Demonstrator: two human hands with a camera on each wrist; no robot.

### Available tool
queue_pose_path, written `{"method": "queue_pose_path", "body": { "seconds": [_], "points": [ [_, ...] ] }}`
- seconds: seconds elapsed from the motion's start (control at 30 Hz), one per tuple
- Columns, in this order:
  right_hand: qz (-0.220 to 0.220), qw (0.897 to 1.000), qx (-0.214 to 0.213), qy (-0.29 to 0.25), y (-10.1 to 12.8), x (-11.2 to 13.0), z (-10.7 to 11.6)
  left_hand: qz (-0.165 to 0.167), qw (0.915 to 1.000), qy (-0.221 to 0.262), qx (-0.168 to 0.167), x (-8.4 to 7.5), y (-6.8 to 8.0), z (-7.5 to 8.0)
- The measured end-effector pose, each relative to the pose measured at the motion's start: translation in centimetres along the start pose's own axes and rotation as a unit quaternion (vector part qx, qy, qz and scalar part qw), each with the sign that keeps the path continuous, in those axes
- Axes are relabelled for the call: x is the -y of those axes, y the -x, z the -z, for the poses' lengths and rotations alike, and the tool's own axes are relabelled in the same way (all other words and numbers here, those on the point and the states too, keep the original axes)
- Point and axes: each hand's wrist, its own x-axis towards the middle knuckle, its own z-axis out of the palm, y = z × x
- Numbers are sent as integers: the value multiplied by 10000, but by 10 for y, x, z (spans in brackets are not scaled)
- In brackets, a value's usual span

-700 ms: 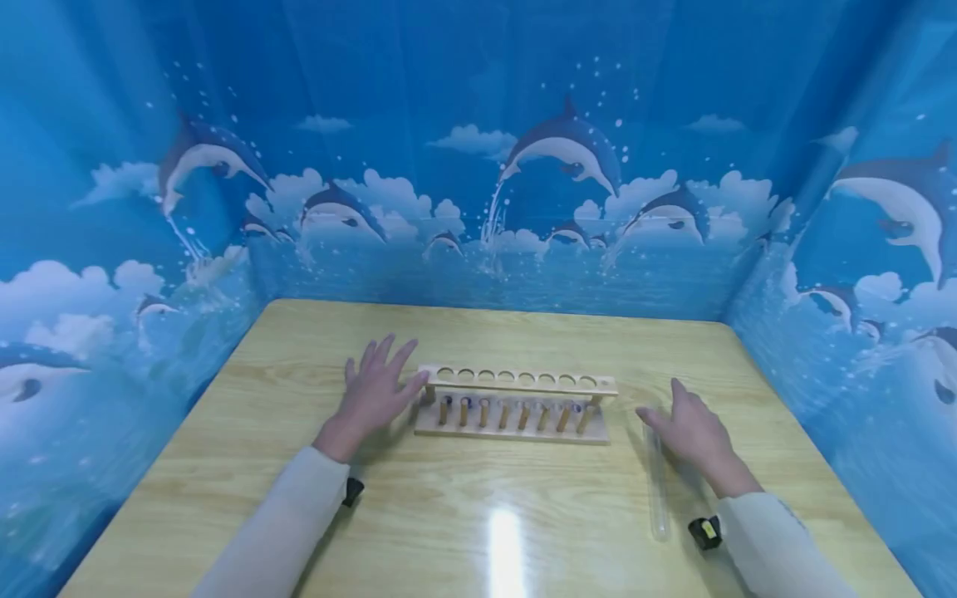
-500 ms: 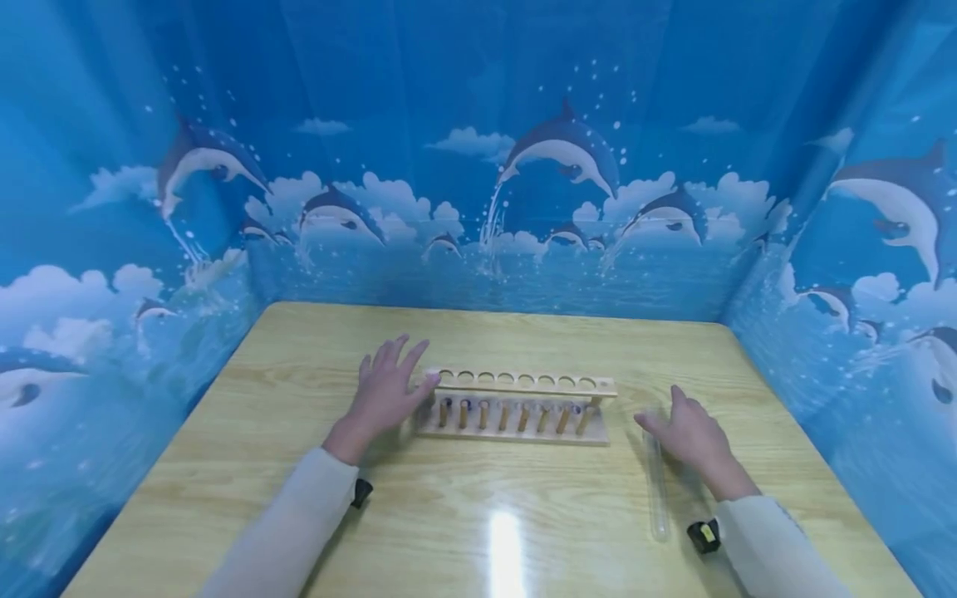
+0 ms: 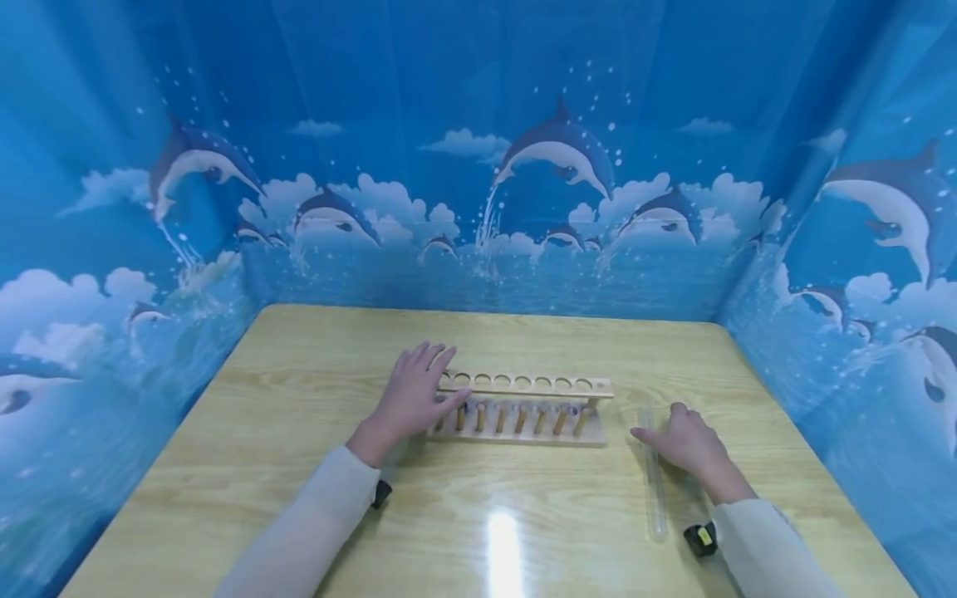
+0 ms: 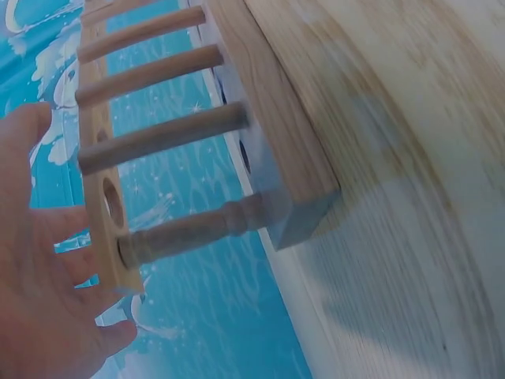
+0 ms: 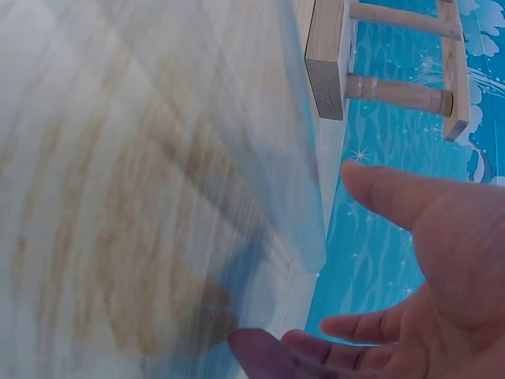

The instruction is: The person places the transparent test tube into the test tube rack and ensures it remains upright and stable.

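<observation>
The left hand [image 3: 414, 397] had slid onto the rack's [image 3: 538, 386] end, fingers spread, while the right hand [image 3: 684, 440] (grip loose, seemingly empty) neared the glass tube [image 3: 655, 473].

The left hand [image 4: 39, 268] fills the lower left corner, its fingers spread and fairly straight against the top board of the wooden test tube rack [image 4: 260, 150]. One fingertip lies by a round hole in that board, next to the turned end post. Plain wooden pegs [image 4: 162, 136] stand in a row from the rack's base, which rests on the pale wood-grain table [image 4: 410, 197].
</observation>
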Motion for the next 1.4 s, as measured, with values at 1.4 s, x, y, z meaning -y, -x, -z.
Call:
{"method": "queue_pose_path", "body": {
  "seconds": [1.4],
  "points": [
    [-388, 9930, 62, -1117, 1, -1, -18, -357, 9988, -211, 256, 0, -1, -16]
  ]
}}
